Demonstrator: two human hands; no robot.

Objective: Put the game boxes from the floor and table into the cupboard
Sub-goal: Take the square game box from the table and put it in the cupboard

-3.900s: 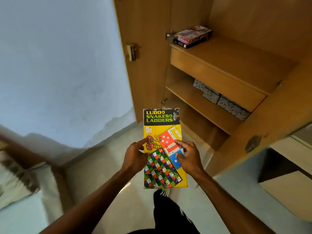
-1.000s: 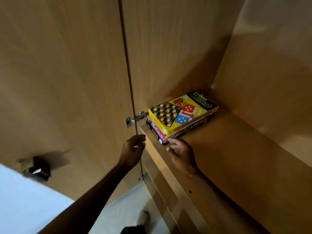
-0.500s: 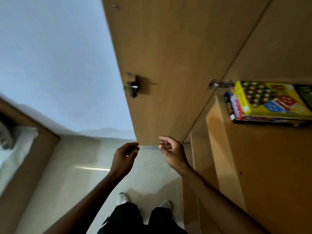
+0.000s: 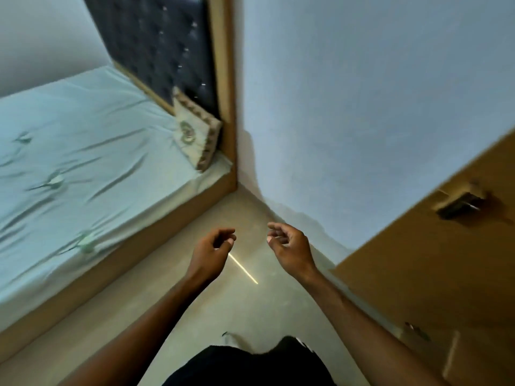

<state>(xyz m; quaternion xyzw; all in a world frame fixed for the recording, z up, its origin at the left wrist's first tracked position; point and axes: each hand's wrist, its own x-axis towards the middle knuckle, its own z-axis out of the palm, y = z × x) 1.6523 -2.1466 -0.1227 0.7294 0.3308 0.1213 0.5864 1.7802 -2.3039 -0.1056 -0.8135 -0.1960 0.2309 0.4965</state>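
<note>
Wooden cupboard door [image 4: 434, 274] at the right edge of the frame, no game boxes in view, left hand [image 4: 211, 250] and right hand [image 4: 289, 246] empty at centre, fingers loosely curled, pale floor [image 4: 211, 310] below, bed [image 4: 72, 151] upper left.

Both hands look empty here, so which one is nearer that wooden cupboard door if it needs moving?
The right hand. The cupboard door stands on the right side of the view, while the left hand hangs over bare floor towards the bed.
</note>
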